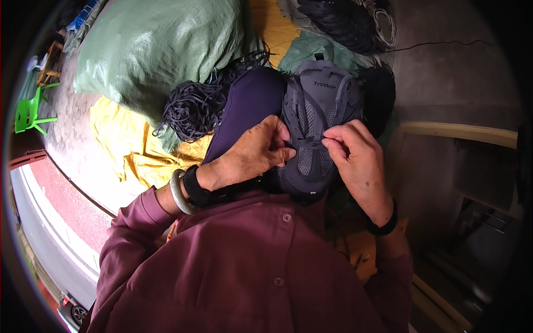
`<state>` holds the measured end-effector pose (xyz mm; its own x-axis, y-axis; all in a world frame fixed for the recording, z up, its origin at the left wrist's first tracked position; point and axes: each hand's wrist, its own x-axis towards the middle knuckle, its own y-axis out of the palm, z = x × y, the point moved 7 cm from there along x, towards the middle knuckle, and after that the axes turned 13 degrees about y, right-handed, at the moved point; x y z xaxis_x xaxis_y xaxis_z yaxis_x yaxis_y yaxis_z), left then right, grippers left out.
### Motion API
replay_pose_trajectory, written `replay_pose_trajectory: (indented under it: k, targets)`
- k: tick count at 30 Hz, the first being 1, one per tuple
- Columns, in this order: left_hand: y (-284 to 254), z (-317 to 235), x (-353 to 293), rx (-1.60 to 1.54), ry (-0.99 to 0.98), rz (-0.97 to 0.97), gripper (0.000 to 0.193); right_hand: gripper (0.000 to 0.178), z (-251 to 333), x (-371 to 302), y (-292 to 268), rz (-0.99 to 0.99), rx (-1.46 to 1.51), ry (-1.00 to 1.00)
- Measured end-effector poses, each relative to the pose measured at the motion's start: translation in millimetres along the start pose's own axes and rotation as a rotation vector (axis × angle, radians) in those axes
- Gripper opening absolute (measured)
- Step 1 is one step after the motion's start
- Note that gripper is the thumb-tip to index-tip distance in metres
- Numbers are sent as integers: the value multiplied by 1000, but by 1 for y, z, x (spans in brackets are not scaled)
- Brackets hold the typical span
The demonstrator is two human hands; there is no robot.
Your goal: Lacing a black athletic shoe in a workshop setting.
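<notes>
A dark grey mesh shoe (308, 169) lies on my lap with its rounded toe toward me and its tongue (325, 83) pointing away. A dark shoelace (308, 143) crosses its lower front. At the shoe's left edge, the fingers of my left hand (258, 145) are closed in a pinch at the lace; the grip itself is partly hidden. My right hand (358, 150) pinches the lace on the right side, thumb and forefinger together. Beside the shoe is my dark purple trouser knee (252, 97).
A tangled bundle of dark laces (194, 108) sits left of my knee. Behind it rests a large pale green sack (161, 50). Yellow sheeting (125, 144) covers the floor on the left. More dark strands (344, 25) lie at the back. A green chair (34, 114) stands far left.
</notes>
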<state>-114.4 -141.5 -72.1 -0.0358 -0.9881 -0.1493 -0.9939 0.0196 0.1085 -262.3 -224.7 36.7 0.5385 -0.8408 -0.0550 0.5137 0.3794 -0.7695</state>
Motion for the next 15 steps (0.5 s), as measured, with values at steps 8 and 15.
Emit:
replay_pose_trajectory:
  k: [8,15]
  targets:
    - [1,2,2,-7,-16,-14,29,17,-9,12,9,72,-68,19]
    - [3,-2,4,71,-37,-11,29,18,-17,11,7,113,48,32]
